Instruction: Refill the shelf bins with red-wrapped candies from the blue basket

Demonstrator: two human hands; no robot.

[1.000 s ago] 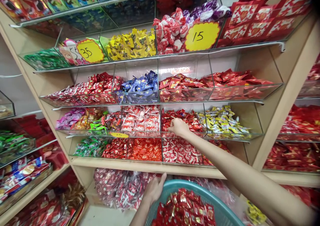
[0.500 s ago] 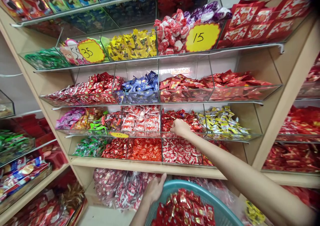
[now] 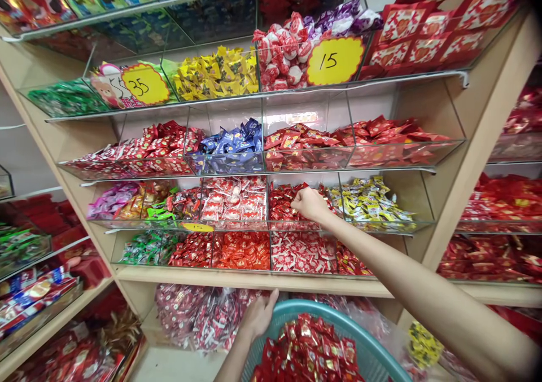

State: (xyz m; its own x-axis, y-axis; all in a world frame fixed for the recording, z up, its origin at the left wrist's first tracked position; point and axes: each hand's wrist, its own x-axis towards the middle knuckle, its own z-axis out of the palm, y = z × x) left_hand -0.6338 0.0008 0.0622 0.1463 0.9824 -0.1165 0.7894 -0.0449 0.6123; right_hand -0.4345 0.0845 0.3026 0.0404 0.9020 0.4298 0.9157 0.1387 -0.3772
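My right hand (image 3: pixel 312 203) is closed in a fist just over the dark red wrapped candies (image 3: pixel 282 202) in a clear shelf bin. What its curled fingers hold, if anything, is hidden. Below the shelves, my left hand (image 3: pixel 259 313) grips the left side of a teal plastic basket (image 3: pixel 339 308), thumb pointing up and the other fingers mostly out of sight. Inside the basket lies a heap of shiny red wrapped candies (image 3: pixel 309 348). Yellow-and-white wrapped candies (image 3: pixel 368 201) fill the bin right of my right hand, and red-and-white packets (image 3: pixel 235 198) the one to its left.
Clear dividers and front panels (image 3: pixel 305 225) edge the bins. A wooden ledge (image 3: pixel 237 278) runs between the lowest bins and the basket. Bagged candies (image 3: pixel 190 314) sit underneath. Yellow price signs (image 3: pixel 334 60) hang above. More candy shelves (image 3: pixel 495 207) stand at the right.
My right fist has risen slightly and shifted right over the dark red candies. My left hand stays at the basket. The whole view has drifted a little, with the shelves sliding left.
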